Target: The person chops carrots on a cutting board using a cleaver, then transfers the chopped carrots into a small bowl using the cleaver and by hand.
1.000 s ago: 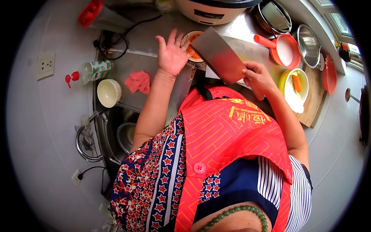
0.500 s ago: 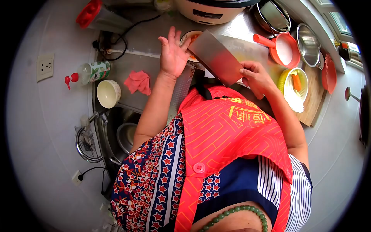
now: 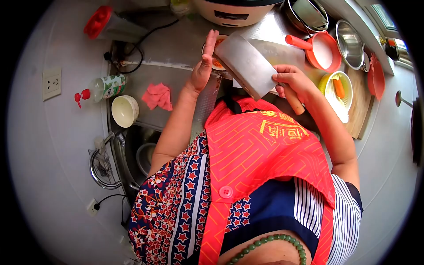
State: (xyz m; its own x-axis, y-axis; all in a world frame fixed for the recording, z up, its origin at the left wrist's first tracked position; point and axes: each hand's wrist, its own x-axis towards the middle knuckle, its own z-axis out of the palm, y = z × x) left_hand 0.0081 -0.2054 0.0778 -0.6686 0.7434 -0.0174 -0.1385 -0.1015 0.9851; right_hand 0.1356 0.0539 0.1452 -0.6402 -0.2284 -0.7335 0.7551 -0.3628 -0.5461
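My right hand grips a cleaver by its wooden handle. The broad grey blade is raised, tilted up to the left across the front of my body. My left hand is held up with fingers straight, edge-on to me, near the blade's far end. Whether it touches the blade I cannot tell. Behind the blade and my left fingers is a bowl with orange-red bits in it, partly hidden. A white sheet-like thing shows a little under the blade.
A rice cooker stands at the back. To the right are a red ladle-like pan, a steel bowl and a yellow-white basket with a carrot on a wooden board. Leftward lie a pink cloth, a cream bowl and the sink.
The cleaver has turned so its blade face catches more light and its handle shows below my right hand. My left hand has rotated from palm showing to edge-on, moving slightly right.
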